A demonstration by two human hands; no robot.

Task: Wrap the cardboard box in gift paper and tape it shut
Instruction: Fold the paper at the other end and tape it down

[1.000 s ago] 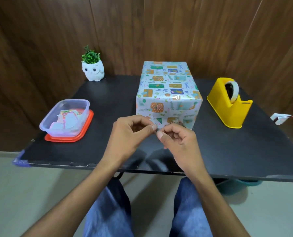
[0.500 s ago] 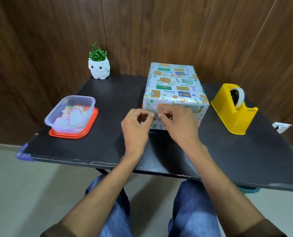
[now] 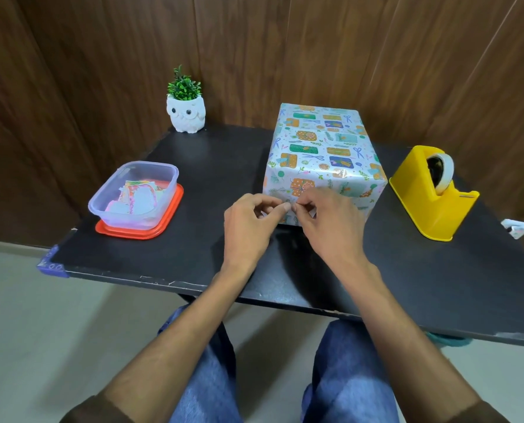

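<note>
The box [image 3: 323, 151], covered in pale blue gift paper with a colourful print, stands on the black table [image 3: 193, 239] right of centre. My left hand [image 3: 250, 230] and my right hand [image 3: 327, 221] are at the box's near face. Their thumbs and forefingers meet there and pinch a small clear piece of tape [image 3: 288, 206] against the paper. The lower part of the near face is hidden behind my hands. A yellow tape dispenser [image 3: 431, 193] with a roll of tape stands to the right of the box.
A clear plastic container [image 3: 134, 195] with paper scraps sits on a red lid at the left. A white owl pot [image 3: 186, 112] with a green plant stands at the back by the wooden wall. A small white object [image 3: 518, 227] lies at the table's right edge.
Both hands have moved forward from above the table's front part to the box's near face, still pinching the piece of tape between them.
</note>
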